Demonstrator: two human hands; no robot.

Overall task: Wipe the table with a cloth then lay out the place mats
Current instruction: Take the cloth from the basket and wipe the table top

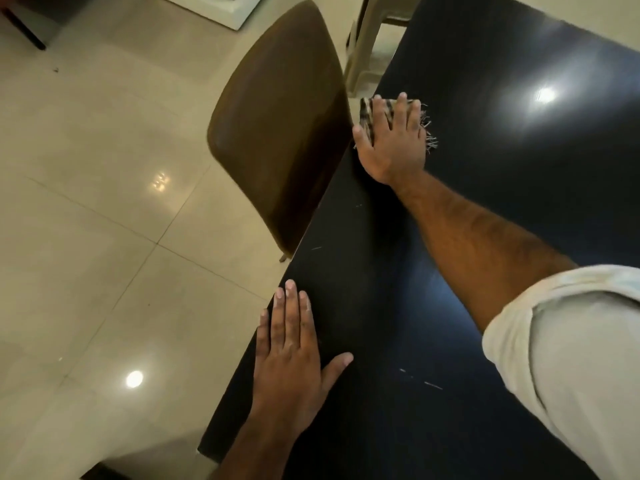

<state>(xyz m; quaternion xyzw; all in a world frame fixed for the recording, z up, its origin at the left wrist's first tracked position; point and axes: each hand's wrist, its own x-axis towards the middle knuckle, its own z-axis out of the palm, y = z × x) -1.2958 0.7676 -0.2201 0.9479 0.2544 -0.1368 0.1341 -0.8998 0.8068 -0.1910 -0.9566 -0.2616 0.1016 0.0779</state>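
Observation:
A glossy black table (pixel 502 140) fills the right half of the view. My right hand (pixel 393 140) is stretched far out and presses flat, fingers straight, on a striped brown-and-cream cloth (pixel 367 114) with frayed edges, at the table's left edge. Most of the cloth is hidden under the palm. My left hand (pixel 292 348) lies flat with straight fingers on the table's near left edge and holds nothing. No place mats are in view.
A brown chair (pixel 280 133) stands against the table's left edge, its back close to the cloth. A beige plastic stool (pixel 367 46) stands at the far corner. Pale glossy floor tiles (pixel 104 202) lie to the left. Faint scratches mark the table top.

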